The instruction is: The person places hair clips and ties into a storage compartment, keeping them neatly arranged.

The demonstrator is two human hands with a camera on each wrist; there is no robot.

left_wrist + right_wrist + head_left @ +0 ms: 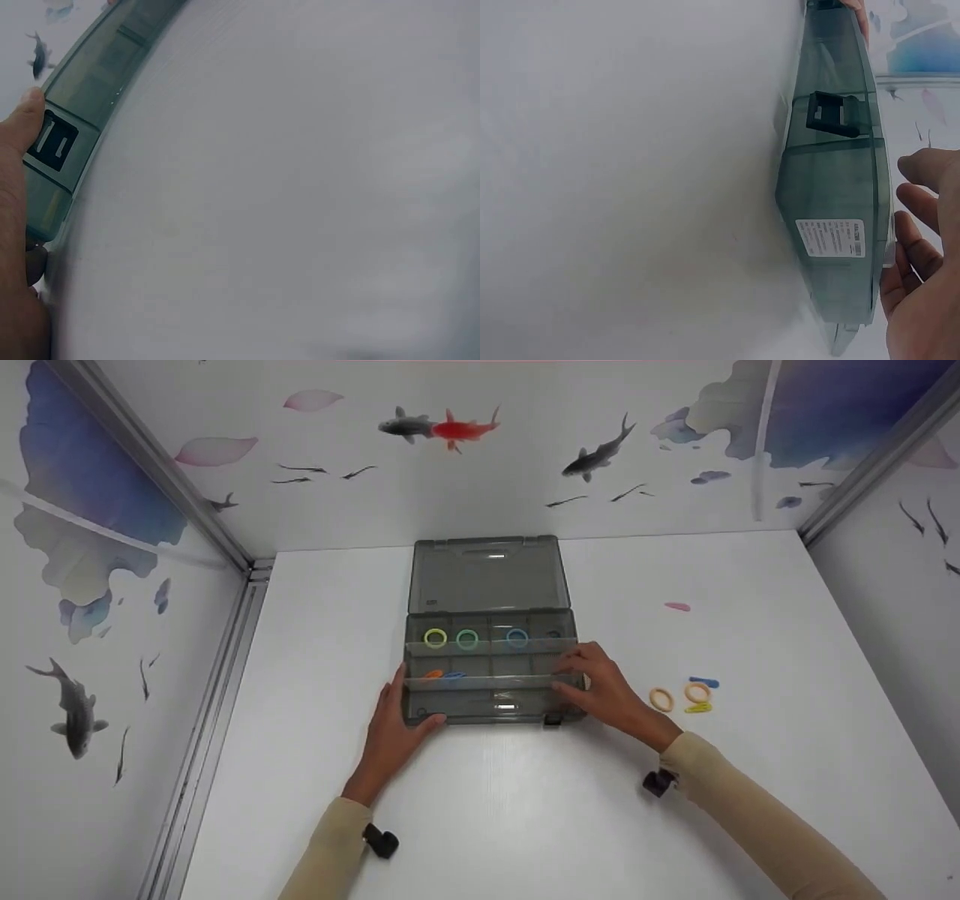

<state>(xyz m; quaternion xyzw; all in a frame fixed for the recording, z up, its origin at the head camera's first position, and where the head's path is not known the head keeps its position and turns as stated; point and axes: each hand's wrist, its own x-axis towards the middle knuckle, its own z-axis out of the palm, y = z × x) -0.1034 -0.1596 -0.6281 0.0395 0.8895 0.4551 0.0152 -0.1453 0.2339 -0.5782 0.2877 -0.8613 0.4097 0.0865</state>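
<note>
Here, the left hand (394, 729) grips the open grey box (457, 703).

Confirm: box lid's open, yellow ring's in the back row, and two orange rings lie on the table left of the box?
Wrong side: the two orange rings lie on the table right of the box, as the head view shows. The lid is open and the yellow ring is in the back row, as you said.

the white label (831, 238) on the box (831, 169) carries print too small to read.
</note>
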